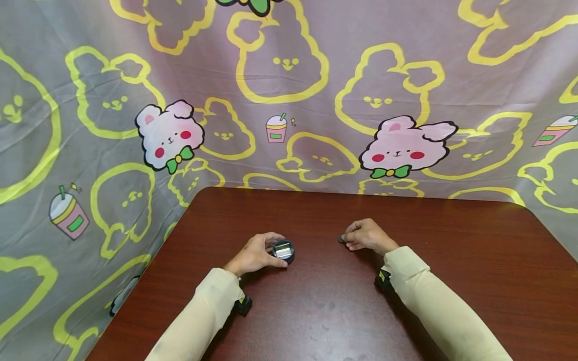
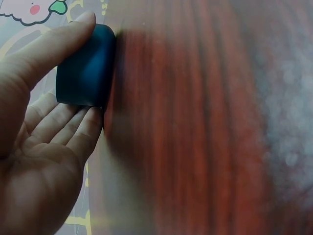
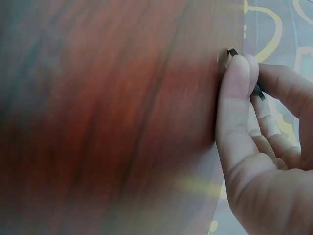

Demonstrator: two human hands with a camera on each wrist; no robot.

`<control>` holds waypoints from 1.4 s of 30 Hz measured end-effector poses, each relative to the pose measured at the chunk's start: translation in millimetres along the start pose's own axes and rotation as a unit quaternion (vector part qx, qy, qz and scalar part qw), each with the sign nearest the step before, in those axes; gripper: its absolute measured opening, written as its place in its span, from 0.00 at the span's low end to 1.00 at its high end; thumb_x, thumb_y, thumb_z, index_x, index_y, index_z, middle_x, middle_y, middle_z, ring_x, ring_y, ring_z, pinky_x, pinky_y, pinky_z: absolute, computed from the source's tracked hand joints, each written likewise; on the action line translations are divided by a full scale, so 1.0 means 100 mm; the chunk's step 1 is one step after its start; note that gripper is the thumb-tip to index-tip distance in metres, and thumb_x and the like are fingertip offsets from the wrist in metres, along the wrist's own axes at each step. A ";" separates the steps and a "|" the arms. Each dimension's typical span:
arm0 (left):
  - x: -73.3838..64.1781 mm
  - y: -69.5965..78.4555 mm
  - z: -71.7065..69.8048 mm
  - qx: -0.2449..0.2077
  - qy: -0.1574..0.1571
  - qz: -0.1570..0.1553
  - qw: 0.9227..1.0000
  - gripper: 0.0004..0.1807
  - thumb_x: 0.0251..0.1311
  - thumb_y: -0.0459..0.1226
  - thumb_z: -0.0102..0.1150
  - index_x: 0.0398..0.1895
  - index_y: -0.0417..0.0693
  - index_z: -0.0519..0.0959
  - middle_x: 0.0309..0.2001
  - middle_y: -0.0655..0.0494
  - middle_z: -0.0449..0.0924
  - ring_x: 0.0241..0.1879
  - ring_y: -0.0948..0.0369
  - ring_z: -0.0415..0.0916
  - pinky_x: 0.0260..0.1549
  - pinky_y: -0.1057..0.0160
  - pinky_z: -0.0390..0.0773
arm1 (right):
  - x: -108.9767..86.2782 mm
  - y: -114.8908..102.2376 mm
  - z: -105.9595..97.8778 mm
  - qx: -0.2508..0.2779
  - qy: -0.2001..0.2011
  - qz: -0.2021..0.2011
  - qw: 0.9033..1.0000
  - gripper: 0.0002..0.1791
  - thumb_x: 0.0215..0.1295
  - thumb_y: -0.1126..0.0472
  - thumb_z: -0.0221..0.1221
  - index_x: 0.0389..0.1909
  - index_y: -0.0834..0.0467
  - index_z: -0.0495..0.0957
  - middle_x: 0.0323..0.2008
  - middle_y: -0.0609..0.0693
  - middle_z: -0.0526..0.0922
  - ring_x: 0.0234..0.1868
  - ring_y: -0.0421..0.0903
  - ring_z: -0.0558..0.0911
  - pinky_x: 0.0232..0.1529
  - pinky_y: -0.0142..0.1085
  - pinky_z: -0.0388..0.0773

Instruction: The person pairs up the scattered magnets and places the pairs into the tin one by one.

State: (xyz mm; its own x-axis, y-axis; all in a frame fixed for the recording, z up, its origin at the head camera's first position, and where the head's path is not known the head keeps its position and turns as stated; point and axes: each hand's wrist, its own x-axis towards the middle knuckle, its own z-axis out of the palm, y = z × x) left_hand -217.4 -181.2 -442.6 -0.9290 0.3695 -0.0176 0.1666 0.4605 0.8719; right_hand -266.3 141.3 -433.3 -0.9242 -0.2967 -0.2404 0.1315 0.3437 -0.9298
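Note:
My left hand (image 1: pixel 256 254) holds a short, round, dark blue case (image 1: pixel 283 251) by its sides, thumb on one side and fingers on the other. On its upper face, a shiny silvery rectangular recess shows in the head view. The left wrist view shows the smooth side wall of the case, low at the tabletop. To the right, my right hand (image 1: pixel 369 235) pinches a small, thin, dark flat piece (image 1: pixel 340 239) between thumb and fingertips. Only the ends of that piece (image 3: pixel 260 92) stick out past the fingers in the right wrist view; the rest is hidden.
Both hands are over a reddish-brown wooden table (image 1: pixel 316 311) with rounded far corners. Behind it and at the left hangs a grey curtain (image 1: pixel 311 115) printed with rabbits and cups. Dark wrist mounts (image 1: pixel 244 305) sit below the sleeves.

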 end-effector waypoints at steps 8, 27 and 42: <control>0.01 -0.01 -0.01 0.009 0.000 0.000 1.000 0.33 0.44 0.30 0.80 0.57 0.38 0.78 0.53 0.47 0.81 0.60 0.48 0.74 0.63 0.49 0.71 | 0.01 -0.02 0.01 0.005 0.004 0.004 1.000 0.06 0.63 0.74 0.61 0.37 0.76 0.78 0.28 0.56 0.84 0.24 0.42 0.82 0.30 0.36 0.85; 0.01 -0.02 0.00 0.005 0.007 0.004 1.000 0.34 0.43 0.29 0.80 0.58 0.37 0.77 0.54 0.46 0.81 0.60 0.47 0.74 0.62 0.48 0.71 | 0.04 -0.13 0.22 0.035 -0.018 -0.022 0.999 0.06 0.62 0.74 0.61 0.37 0.74 0.77 0.29 0.57 0.84 0.25 0.43 0.82 0.30 0.36 0.85; 0.01 0.02 -0.01 0.008 0.005 0.000 1.000 0.35 0.43 0.29 0.80 0.58 0.37 0.77 0.54 0.45 0.81 0.60 0.47 0.74 0.62 0.48 0.71 | 0.05 -0.24 0.43 0.041 -0.035 -0.028 0.998 0.06 0.63 0.72 0.62 0.38 0.72 0.77 0.30 0.57 0.84 0.25 0.43 0.82 0.31 0.37 0.85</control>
State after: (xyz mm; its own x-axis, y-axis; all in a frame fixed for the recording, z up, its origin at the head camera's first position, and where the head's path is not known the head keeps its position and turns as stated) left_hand -218.3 -181.1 -440.8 -0.9324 0.3613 -0.0125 0.1720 0.4736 0.8638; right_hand -258.9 92.9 -424.8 -0.9041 -0.3759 -0.2032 0.1116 0.2514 -0.9614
